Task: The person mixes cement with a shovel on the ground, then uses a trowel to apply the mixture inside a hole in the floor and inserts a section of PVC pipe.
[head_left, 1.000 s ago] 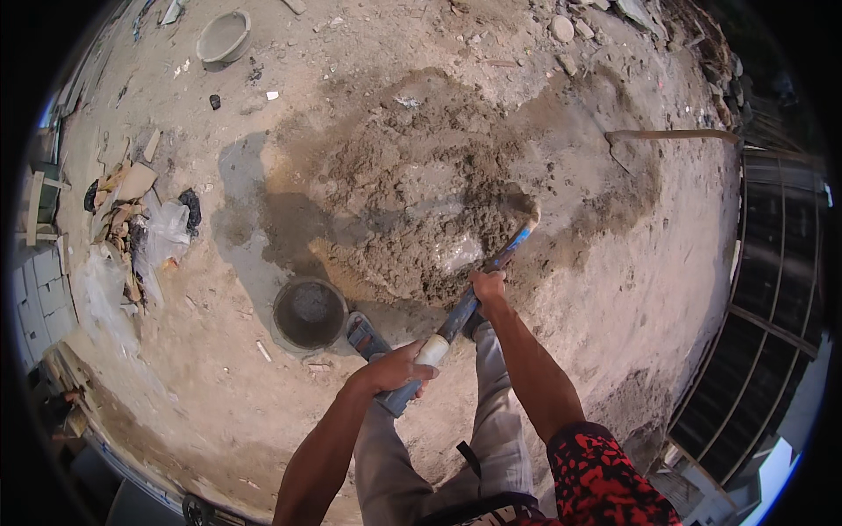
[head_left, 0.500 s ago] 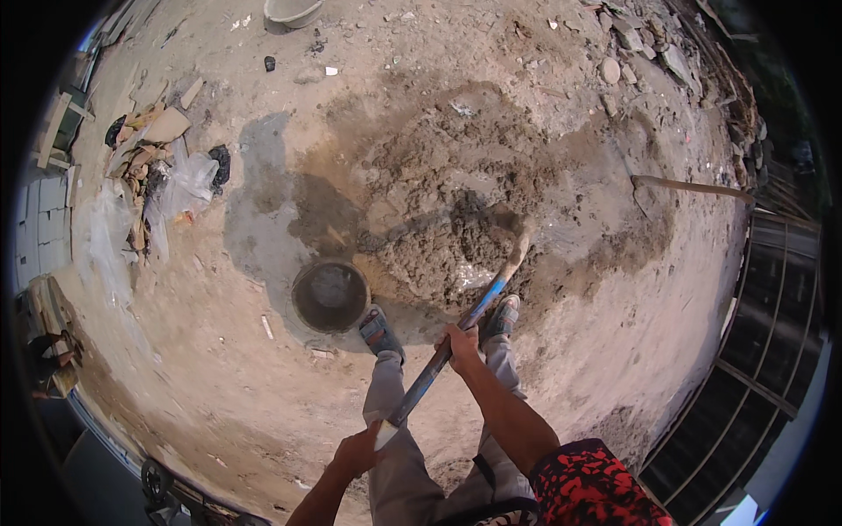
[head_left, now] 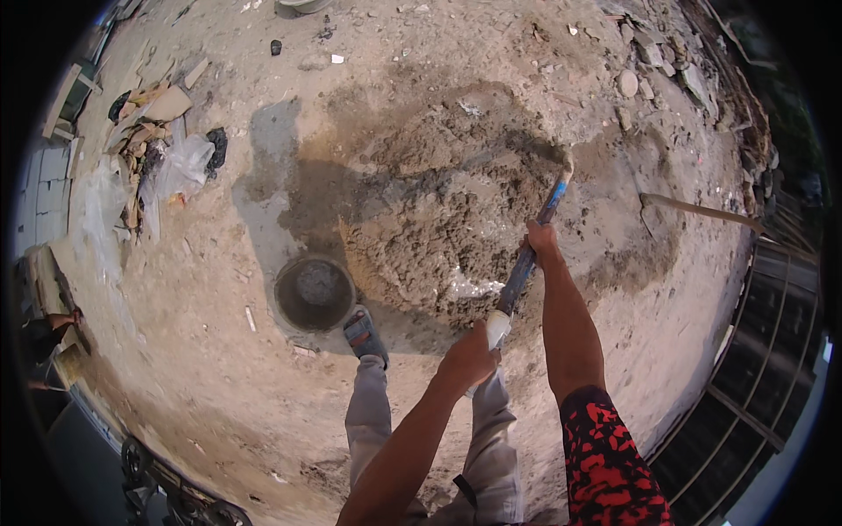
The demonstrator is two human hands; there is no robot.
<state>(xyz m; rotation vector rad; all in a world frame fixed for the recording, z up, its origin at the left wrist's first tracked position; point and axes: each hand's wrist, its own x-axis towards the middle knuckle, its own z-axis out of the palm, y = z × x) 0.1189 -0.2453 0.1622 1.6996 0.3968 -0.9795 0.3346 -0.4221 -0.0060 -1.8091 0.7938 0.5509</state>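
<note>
With both hands I grip a long tool handle (head_left: 519, 285), dark with a blue band (head_left: 554, 195) and a pale lower end. My left hand (head_left: 471, 358) is closed round its near end, beside a whitish section. Farther along, my right hand (head_left: 541, 238) wraps the shaft below the blue band. The handle slants away to the right over a heap of wet, lumpy mortar (head_left: 430, 254). Its far end reaches the heap's right side; the working head cannot be made out there. A round bucket (head_left: 301, 319) with a greyish inside stands left of the heap, by my sandalled left foot (head_left: 361, 333).
Another long wooden handle (head_left: 702, 209) lies at the right. Plastic sheets and scraps (head_left: 180, 167) lie at the left, broken stones (head_left: 649, 57) at the far right. Dark metal framing (head_left: 732, 377) borders the right side. Part of a person's arm (head_left: 63, 318) shows at the left edge.
Both hands have pushed forward and to the right with the handle. Its far end has moved from the heap's near middle to its far right side.
</note>
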